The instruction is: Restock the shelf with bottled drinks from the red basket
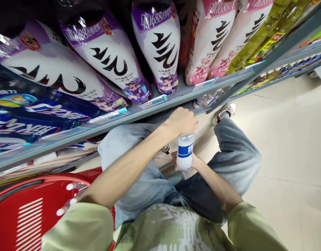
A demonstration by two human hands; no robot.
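Holding one bottle (185, 152) with both hands: left hand (182, 121) closed over its top, right hand (194, 161) cupped around its lower part. Bottle sits between the knees (247, 158), near the shelf (139, 114), long axis running from right hand to left; cap hidden.

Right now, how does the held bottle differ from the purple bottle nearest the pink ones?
Label: the held bottle has a blue band; the purple bottle a white-and-purple wrap with black lettering. Place: the held bottle is gripped by left hand and right hand; the purple bottle is on the shelf. Both are labelled bottles.
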